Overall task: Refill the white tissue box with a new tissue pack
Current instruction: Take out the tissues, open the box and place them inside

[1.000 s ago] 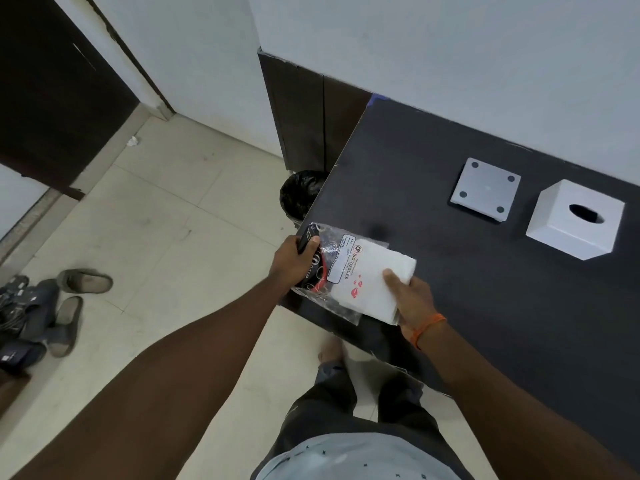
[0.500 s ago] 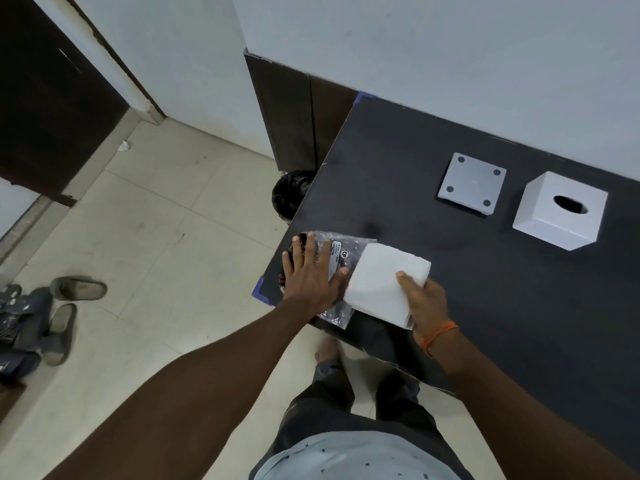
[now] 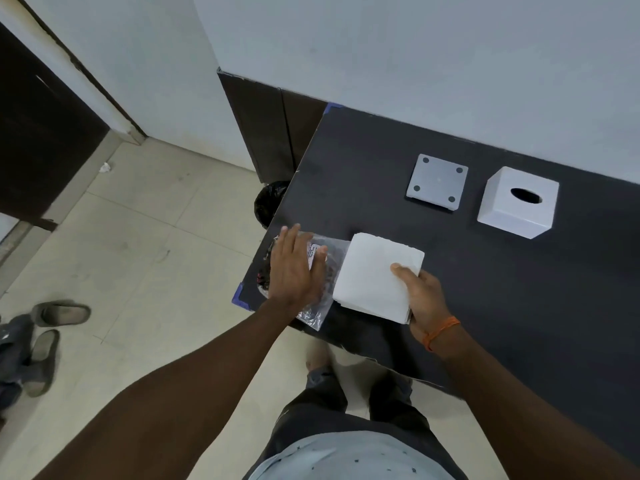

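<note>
A white stack of tissues [image 3: 372, 271] lies out of its clear plastic wrapper [image 3: 320, 299] near the dark table's left front corner. My right hand [image 3: 420, 296] grips the stack at its right side, thumb on top. My left hand [image 3: 294, 268] rests flat, fingers spread, on the empty wrapper, pinning it to the table. The white tissue box [image 3: 517, 202] stands upright further back on the right, its oval slot on top. Its grey base plate [image 3: 437, 181], with four round pads, lies separately to the box's left.
The dark table [image 3: 519, 289] has blue tape at its left corners. A black bin bag [image 3: 268, 202] sits below the table's left edge. Sandals [image 3: 59, 313] and dark items lie on the tiled floor at far left. White wall runs behind the table.
The tissue stack has come fully out of the wrapper, drawn to the right by my right hand. My left hand went from gripping the wrapper's end to lying flat on it.
</note>
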